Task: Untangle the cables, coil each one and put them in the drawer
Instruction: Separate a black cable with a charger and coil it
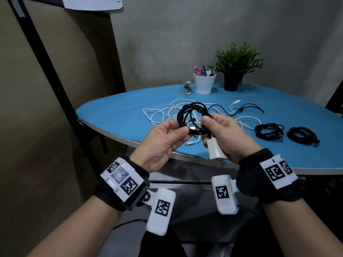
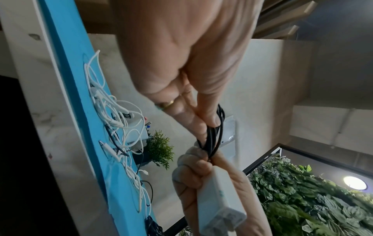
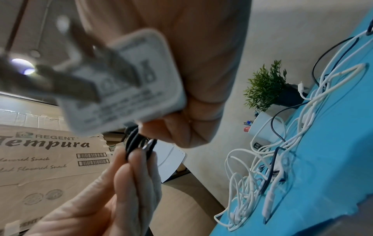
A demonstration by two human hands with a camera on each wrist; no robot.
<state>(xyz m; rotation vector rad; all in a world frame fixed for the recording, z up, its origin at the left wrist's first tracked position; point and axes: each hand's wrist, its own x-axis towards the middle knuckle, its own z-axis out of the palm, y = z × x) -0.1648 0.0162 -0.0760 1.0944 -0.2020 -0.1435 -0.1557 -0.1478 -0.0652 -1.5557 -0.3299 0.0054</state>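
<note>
Both hands hold one coiled black cable [image 1: 193, 115] up in the air, above the near edge of the blue table [image 1: 115, 110]. The left hand [image 1: 163, 143] pinches the coil's lower left side between thumb and fingertips, right at a metal connector end. The right hand [image 1: 224, 138] pinches the coil's right side with thumb and forefinger, while its remaining fingers curl round a white wall charger [image 1: 215, 149] tucked in the palm (prongs pointing back toward the wrist). Just beyond the held coil, a tangle of white cables [image 1: 163, 112] lies loose on the table, mixed with a loose black cable [image 1: 246, 106]. Off to the right of the right hand sit two coiled black cables [image 1: 270, 131], side by side. Far behind the grip stand a white pen cup [image 1: 204, 84], a potted plant [image 1: 235, 71] and a stapler [image 1: 187, 88]
</note>
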